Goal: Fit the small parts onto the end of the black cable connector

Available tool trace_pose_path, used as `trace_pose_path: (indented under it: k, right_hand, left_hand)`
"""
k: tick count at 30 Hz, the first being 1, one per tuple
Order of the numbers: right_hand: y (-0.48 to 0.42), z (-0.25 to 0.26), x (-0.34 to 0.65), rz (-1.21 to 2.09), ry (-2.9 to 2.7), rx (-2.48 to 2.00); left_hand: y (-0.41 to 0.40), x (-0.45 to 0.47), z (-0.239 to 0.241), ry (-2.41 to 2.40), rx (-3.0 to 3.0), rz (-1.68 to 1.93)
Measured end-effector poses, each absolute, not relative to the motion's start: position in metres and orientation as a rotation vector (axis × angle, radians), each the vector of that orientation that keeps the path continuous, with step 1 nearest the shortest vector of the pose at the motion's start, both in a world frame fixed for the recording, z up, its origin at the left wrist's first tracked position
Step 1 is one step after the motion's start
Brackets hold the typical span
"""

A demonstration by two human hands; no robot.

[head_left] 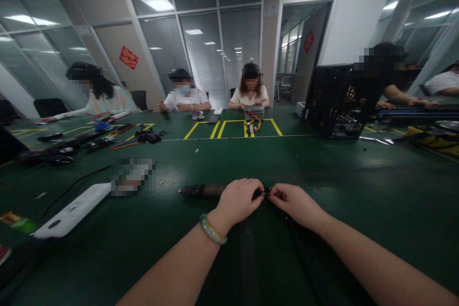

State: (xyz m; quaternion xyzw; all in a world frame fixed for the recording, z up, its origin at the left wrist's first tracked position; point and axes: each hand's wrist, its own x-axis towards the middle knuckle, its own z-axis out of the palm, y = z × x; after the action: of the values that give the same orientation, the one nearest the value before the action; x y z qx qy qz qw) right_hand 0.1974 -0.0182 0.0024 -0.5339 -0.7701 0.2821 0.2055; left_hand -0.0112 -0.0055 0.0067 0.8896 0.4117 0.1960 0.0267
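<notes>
Head view: The cylindrical tool (211,191) is lying on the green table (208,162) in front of the person, its narrow tip pointing left. The left hand (238,203) is wrapping over the tool's opposite end, fingers closed. The right hand (297,204) is pinching a small dark part (266,193) between thumb and fingertips, just beside the left fingertips. Whether this part is joining the tool is hard to tell, since the fingers are hiding the contact. For good control, the left hand should be bracing the tool against rolling, while the right fingertips should be guiding the part gently, without twisting or forcing.
</notes>
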Motion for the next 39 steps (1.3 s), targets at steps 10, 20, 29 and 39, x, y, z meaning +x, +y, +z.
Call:
trace_pose_path:
  k: [10, 20, 29, 39]
  right_hand:
    - [-0.0162, -0.0004, 0.1974, 0.747, -2.145, -1.48]
    - [-0.0163, -0.0023, 0.1976, 0.749, -2.148, -1.475]
    - [-0.017, 0.0001, 0.1988, 0.781, -2.139, -1.475]
    - [-0.0146, -0.0013, 0.1974, 0.754, -2.145, -1.473]
  left_hand:
    - [-0.004, -0.0116, 0.0062, 1.215, 2.745, 0.618]
    - [-0.0055, -0.0111, 0.0051, 1.272, 2.735, 0.637]
    - [-0.0054, -0.0116, 0.0076, 1.22, 2.751, 0.606]
    - [-0.0038, -0.0094, 0.005, 1.297, 2.74, 0.589]
